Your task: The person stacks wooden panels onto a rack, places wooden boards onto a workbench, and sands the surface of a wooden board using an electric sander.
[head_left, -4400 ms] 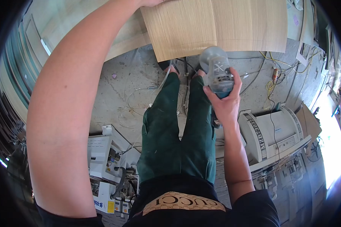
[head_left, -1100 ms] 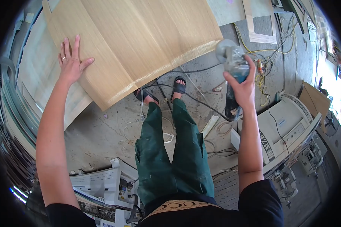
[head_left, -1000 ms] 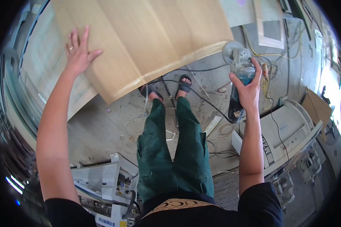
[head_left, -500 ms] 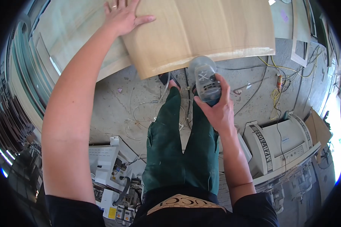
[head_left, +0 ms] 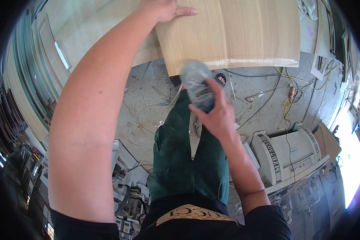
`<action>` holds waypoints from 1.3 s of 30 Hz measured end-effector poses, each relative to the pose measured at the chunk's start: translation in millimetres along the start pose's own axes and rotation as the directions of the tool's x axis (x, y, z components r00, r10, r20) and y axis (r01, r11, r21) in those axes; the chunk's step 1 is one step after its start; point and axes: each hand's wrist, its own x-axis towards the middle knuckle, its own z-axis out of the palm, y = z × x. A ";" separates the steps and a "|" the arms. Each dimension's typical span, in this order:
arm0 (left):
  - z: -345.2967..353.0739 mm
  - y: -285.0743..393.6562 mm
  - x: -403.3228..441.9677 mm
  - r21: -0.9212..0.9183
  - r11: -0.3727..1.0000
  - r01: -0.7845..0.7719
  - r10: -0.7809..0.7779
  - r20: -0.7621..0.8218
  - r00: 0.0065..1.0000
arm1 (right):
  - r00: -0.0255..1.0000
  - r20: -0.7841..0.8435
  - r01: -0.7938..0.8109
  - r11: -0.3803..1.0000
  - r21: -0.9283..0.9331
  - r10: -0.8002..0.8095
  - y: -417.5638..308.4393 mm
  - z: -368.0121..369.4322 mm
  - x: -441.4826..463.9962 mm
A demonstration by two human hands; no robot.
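Note:
Partly cut off by the top of the view, my left hand [head_left: 164, 10] lies on a light wood-grain panel [head_left: 232, 32]. Its thumb stretches flat across the surface; the other fingers are mostly out of view. My right hand [head_left: 219, 114] grips a hand-held tool with a clear plastic rounded front [head_left: 196, 76] and a dark blue-green lower part. Motion blurs the tool, so its exact kind cannot be made out. It is held near the panel's front left corner, overlapping the edge in view; whether it touches cannot be told. A whitish strip [head_left: 264, 63] runs along that edge.
Cables and a yellow cord [head_left: 286, 106] lie on the grey floor, with thin hoses [head_left: 148, 120] near my feet. A grey machine [head_left: 292, 152] stands at the right. More machinery [head_left: 132, 200] is at lower left. Boards [head_left: 18, 80] are stacked at far left.
In view, the panel and my left hand have shifted right and up. My right hand and the tool have moved left towards the panel's corner. The tool is now more blurred.

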 end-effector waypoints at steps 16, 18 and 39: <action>45.7 -23.1 22.6 0.577 0.795 0.186 0.100 -0.427 0.899 | 0.999 -0.028 -0.019 1.000 -0.007 0.019 -4.5 17.5 -2.9; -28.5 43.0 22.2 0.393 0.861 0.322 -0.445 0.276 0.852 | 0.990 -0.137 -0.035 0.999 -0.017 0.033 7.7 1.9 -4.8; 15.7 0.7 12.3 0.526 0.824 0.211 -0.238 -0.015 0.971 | 0.904 -0.348 -0.224 0.968 0.112 0.249 114.6 -177.4 -1.3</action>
